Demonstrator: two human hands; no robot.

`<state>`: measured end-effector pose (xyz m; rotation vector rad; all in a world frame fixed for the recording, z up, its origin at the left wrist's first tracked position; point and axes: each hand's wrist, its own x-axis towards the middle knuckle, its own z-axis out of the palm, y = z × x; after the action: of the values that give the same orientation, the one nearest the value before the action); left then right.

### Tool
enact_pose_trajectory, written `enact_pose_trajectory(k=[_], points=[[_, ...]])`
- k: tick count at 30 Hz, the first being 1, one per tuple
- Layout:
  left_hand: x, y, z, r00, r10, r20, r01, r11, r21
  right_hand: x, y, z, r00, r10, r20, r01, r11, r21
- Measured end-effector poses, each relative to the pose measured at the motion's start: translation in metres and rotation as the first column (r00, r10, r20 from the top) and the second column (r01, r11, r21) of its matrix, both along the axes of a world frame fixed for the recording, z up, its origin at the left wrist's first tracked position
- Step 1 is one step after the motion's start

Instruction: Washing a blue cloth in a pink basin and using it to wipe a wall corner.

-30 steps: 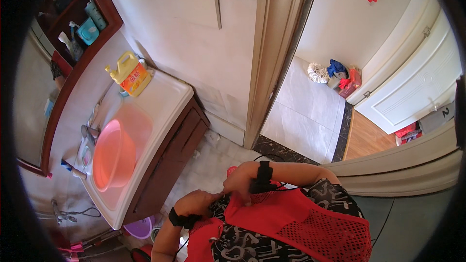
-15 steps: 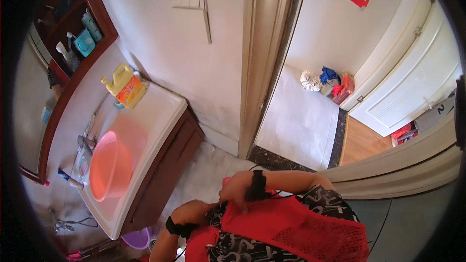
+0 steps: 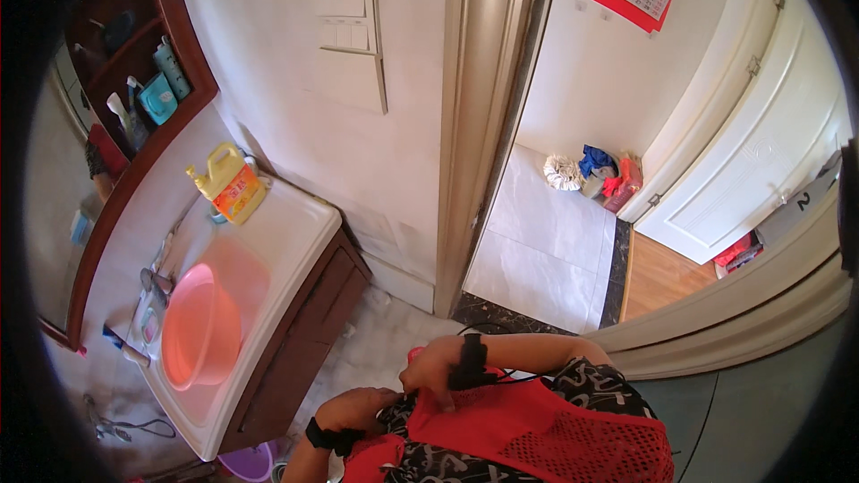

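Both hands are close together in front of my chest, at the front of a red mesh vest (image 3: 465,416) over a black and white patterned shirt (image 3: 452,456). My right hand (image 3: 431,374), a black band on its wrist, has its fingers bent against the vest's edge and appears to grip it. A small red bit (image 3: 414,354) shows beyond its knuckles. Beside it, my left hand (image 3: 358,408), also banded in black, is curled with its fingertips turned inward against the clothing. What those fingertips pinch is hidden.
To the left, a washbasin counter (image 3: 309,215) bears a pink basin (image 3: 201,331) and a yellow jug (image 3: 228,186). A brown-framed mirror shelf (image 3: 183,0) hangs above. A purple basin (image 3: 249,461) stands on the floor. The doorway has a dark sill (image 3: 506,315); beyond is a white door (image 3: 743,156).
The view has tilted slightly, so the counter and the door frame sit lower in it. Both hands stay at the vest's front with little visible movement.
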<state>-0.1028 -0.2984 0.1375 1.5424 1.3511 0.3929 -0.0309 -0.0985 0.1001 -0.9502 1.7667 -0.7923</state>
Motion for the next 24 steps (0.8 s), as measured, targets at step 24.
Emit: enact_pose_trajectory(k=[24], points=[[0.001, -0.017, 0.001, 0.994, 0.062, -0.095, -0.071, 0.993, -0.096, 0.001, -0.015, 0.009, 0.998, -0.067, -0.010, 0.067, 0.998, -0.003]])
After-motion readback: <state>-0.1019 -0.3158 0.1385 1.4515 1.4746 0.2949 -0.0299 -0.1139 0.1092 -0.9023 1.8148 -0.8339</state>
